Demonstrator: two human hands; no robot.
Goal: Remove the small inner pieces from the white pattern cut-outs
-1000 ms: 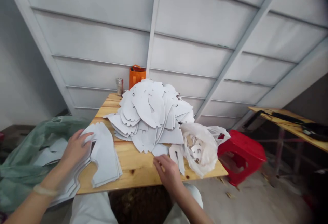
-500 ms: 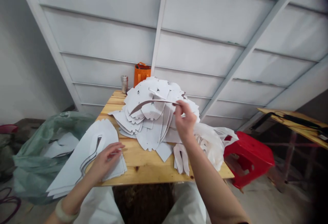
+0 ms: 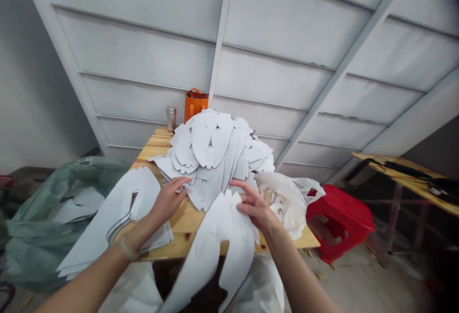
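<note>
My right hand (image 3: 256,208) is closed on the notched top edge of a white cut-out sheet (image 3: 211,241). The sheet has a long slot and hangs down over the table's front edge in front of my lap. My left hand (image 3: 172,203) is at the near left side of a heap of white cut-out sheets (image 3: 211,145), thumb and fingers closed; whether a small piece is between them I cannot make out. Left of that hand, a stack of larger slotted white sheets (image 3: 103,217) overhangs the table edge.
The wooden table (image 3: 182,232) carries a white plastic bag (image 3: 294,208) at right, with a metal-topped jar (image 3: 171,118) and an orange bag (image 3: 195,105) behind. A green plastic bag (image 3: 36,236) is on the left; a red stool (image 3: 344,217) stands on the right.
My right hand has come down from over the heap towards me, and the slotted sheet now hangs from it. My left hand has left the stack, moved forward and right, and closed its fingers.
</note>
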